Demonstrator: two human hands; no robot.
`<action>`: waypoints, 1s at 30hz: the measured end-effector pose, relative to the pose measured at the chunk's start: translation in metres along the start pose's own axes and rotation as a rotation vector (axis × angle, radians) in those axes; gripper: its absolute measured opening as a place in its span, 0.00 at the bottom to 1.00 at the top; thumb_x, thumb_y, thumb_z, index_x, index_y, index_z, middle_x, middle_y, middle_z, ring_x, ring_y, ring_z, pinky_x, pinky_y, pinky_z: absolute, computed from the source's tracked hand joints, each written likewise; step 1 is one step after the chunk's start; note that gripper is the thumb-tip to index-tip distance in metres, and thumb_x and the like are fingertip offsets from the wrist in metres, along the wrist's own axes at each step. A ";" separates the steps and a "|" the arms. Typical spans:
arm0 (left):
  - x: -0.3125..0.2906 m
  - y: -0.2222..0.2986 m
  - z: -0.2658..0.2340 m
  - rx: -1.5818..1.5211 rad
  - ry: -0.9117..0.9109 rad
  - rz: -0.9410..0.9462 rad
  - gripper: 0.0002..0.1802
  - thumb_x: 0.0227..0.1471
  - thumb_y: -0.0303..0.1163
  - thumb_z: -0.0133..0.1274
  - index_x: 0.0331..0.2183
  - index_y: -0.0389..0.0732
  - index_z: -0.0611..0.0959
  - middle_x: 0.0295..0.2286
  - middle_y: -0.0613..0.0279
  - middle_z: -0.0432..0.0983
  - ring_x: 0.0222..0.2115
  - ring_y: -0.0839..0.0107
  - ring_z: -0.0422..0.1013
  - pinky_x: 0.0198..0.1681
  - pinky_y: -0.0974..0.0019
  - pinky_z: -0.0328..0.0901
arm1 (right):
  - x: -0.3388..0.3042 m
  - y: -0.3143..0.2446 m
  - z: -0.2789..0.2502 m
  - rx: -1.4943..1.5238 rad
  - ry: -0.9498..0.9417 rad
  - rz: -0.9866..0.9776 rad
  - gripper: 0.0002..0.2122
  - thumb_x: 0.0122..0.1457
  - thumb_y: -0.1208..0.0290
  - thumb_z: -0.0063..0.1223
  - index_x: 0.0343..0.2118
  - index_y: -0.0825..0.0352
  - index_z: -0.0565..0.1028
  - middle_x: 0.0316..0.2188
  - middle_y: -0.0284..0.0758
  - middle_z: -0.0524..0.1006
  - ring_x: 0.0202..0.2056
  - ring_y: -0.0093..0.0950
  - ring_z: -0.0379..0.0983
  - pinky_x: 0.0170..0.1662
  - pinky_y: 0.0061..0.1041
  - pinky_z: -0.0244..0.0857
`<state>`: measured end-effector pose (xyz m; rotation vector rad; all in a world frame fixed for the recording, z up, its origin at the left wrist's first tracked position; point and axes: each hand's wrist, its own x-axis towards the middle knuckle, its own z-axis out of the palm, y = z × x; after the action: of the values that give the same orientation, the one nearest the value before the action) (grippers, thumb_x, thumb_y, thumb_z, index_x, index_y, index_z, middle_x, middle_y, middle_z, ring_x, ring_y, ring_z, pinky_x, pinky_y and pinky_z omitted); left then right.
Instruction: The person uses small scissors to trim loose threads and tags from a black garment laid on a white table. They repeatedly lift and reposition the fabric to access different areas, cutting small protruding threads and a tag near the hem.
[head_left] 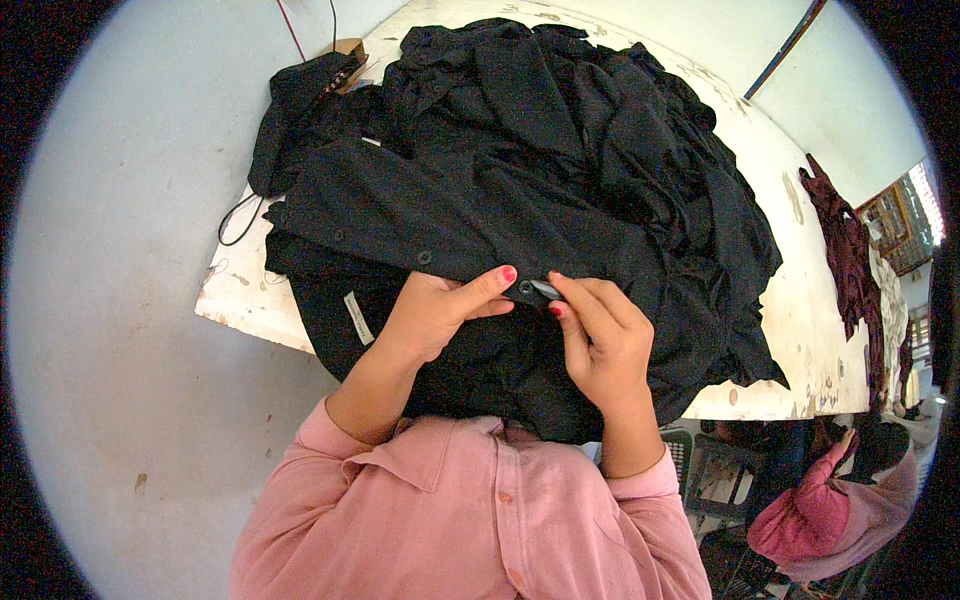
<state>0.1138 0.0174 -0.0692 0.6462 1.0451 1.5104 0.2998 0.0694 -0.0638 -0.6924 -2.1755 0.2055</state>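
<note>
A black buttoned garment (470, 225) lies across the heap in front of me. My left hand (437, 312) is closed on the edge of its button strip, thumb on top and fingers partly hidden under the cloth. Just right of that thumb sits a dark round button (526, 287). Another button (424, 257) shows farther left on the same strip. Between its thumb and fingers my right hand (608, 335) pinches a small grey pointed tool (545, 289), perhaps thread snips, its tip beside the button. Most of the tool is hidden in the hand.
More black cloth (520, 90) is heaped on the worn white table (255, 310). A white label (357, 318) lies by my left wrist. Dark red clothing (838, 235) lies at the table's right side. A person in pink (810, 515) is at the lower right, near dark crates (720, 470).
</note>
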 end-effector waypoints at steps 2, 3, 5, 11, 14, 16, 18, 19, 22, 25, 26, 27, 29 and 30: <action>0.000 0.000 0.001 -0.012 0.011 0.000 0.16 0.49 0.28 0.61 0.38 0.28 0.79 0.34 0.54 0.78 0.32 0.67 0.76 0.33 0.65 0.76 | 0.003 -0.006 -0.002 0.103 0.051 0.077 0.16 0.48 0.77 0.61 0.42 0.66 0.77 0.32 0.39 0.75 0.28 0.31 0.73 0.30 0.23 0.66; 0.000 0.000 0.001 -0.024 0.010 0.005 0.15 0.49 0.28 0.61 0.37 0.28 0.79 0.34 0.54 0.78 0.32 0.67 0.76 0.33 0.65 0.76 | 0.004 -0.010 -0.002 0.155 0.077 0.115 0.16 0.47 0.78 0.61 0.42 0.68 0.76 0.31 0.39 0.75 0.28 0.30 0.72 0.31 0.22 0.65; 0.000 -0.001 0.002 -0.017 0.010 0.009 0.15 0.49 0.28 0.61 0.37 0.28 0.80 0.34 0.53 0.78 0.32 0.67 0.76 0.34 0.64 0.76 | 0.006 -0.013 0.001 0.221 0.118 0.121 0.16 0.47 0.78 0.62 0.41 0.68 0.76 0.31 0.39 0.74 0.28 0.29 0.70 0.32 0.22 0.64; 0.006 -0.006 0.000 -0.023 -0.080 -0.086 0.14 0.49 0.30 0.61 0.35 0.29 0.81 0.34 0.52 0.78 0.33 0.65 0.77 0.36 0.64 0.75 | 0.011 -0.007 0.010 0.119 -0.011 0.068 0.20 0.37 0.78 0.63 0.39 0.61 0.78 0.20 0.33 0.71 0.20 0.31 0.70 0.22 0.27 0.65; 0.012 -0.013 -0.005 -0.049 -0.116 -0.091 0.15 0.50 0.30 0.61 0.38 0.31 0.80 0.36 0.53 0.78 0.34 0.65 0.76 0.38 0.65 0.74 | 0.016 -0.008 0.012 0.202 0.041 0.078 0.14 0.40 0.78 0.63 0.34 0.62 0.79 0.20 0.33 0.70 0.21 0.28 0.69 0.23 0.25 0.63; 0.009 -0.011 -0.007 -0.023 -0.168 -0.069 0.17 0.51 0.28 0.59 0.43 0.34 0.77 0.39 0.56 0.76 0.38 0.68 0.75 0.40 0.67 0.74 | 0.015 -0.001 0.013 0.427 0.004 0.203 0.10 0.43 0.78 0.63 0.32 0.64 0.79 0.20 0.31 0.70 0.22 0.24 0.67 0.25 0.23 0.60; 0.007 -0.010 -0.007 0.028 -0.177 -0.058 0.18 0.50 0.28 0.60 0.43 0.34 0.77 0.39 0.57 0.76 0.37 0.68 0.75 0.40 0.67 0.74 | 0.010 0.004 0.017 0.622 -0.021 0.327 0.07 0.46 0.77 0.62 0.30 0.66 0.79 0.20 0.28 0.69 0.23 0.21 0.65 0.26 0.20 0.58; 0.007 -0.009 -0.007 0.055 -0.182 -0.050 0.19 0.49 0.27 0.61 0.43 0.34 0.77 0.39 0.57 0.76 0.37 0.68 0.75 0.40 0.66 0.74 | 0.007 0.007 0.020 0.706 -0.023 0.383 0.06 0.47 0.77 0.62 0.30 0.66 0.79 0.20 0.27 0.69 0.24 0.19 0.64 0.27 0.19 0.57; 0.008 -0.009 -0.010 0.158 -0.226 0.004 0.21 0.48 0.27 0.62 0.44 0.35 0.76 0.39 0.58 0.76 0.36 0.69 0.74 0.40 0.65 0.74 | 0.005 0.010 0.023 0.973 -0.081 0.580 0.05 0.51 0.74 0.61 0.29 0.65 0.77 0.22 0.24 0.68 0.23 0.15 0.61 0.25 0.16 0.53; 0.008 -0.013 -0.011 0.075 -0.178 -0.023 0.21 0.48 0.27 0.62 0.44 0.35 0.75 0.39 0.59 0.76 0.37 0.69 0.74 0.39 0.64 0.74 | 0.003 0.011 0.016 1.445 -0.152 0.850 0.05 0.53 0.72 0.60 0.31 0.63 0.75 0.24 0.23 0.68 0.21 0.14 0.59 0.24 0.14 0.50; 0.007 -0.013 -0.010 0.056 -0.168 -0.026 0.21 0.48 0.27 0.62 0.44 0.35 0.75 0.39 0.59 0.76 0.37 0.69 0.74 0.39 0.64 0.74 | 0.001 0.011 0.017 1.533 -0.131 0.831 0.06 0.54 0.71 0.60 0.32 0.63 0.74 0.24 0.23 0.68 0.21 0.13 0.58 0.23 0.14 0.50; 0.005 -0.011 -0.007 0.038 -0.158 -0.029 0.21 0.48 0.27 0.62 0.45 0.35 0.75 0.39 0.59 0.76 0.38 0.69 0.74 0.39 0.64 0.74 | 0.000 0.012 0.016 1.620 -0.109 0.810 0.06 0.54 0.71 0.59 0.32 0.63 0.74 0.25 0.23 0.68 0.21 0.13 0.58 0.23 0.14 0.49; 0.003 -0.008 -0.005 0.006 -0.123 -0.056 0.21 0.48 0.26 0.61 0.45 0.35 0.76 0.40 0.59 0.76 0.38 0.69 0.74 0.39 0.64 0.74 | 0.001 0.009 0.013 1.560 -0.046 0.762 0.06 0.55 0.71 0.59 0.33 0.63 0.73 0.24 0.22 0.67 0.21 0.13 0.58 0.23 0.13 0.49; 0.004 -0.007 -0.004 -0.007 -0.102 -0.081 0.21 0.48 0.25 0.61 0.45 0.36 0.76 0.40 0.59 0.76 0.38 0.69 0.74 0.39 0.64 0.74 | 0.000 0.008 0.012 1.530 -0.014 0.738 0.06 0.55 0.71 0.59 0.33 0.63 0.73 0.23 0.22 0.67 0.21 0.14 0.58 0.23 0.13 0.49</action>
<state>0.1130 0.0196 -0.0779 0.6619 0.9764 1.3962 0.2939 0.0777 -0.0743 -0.4621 -1.0719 1.9366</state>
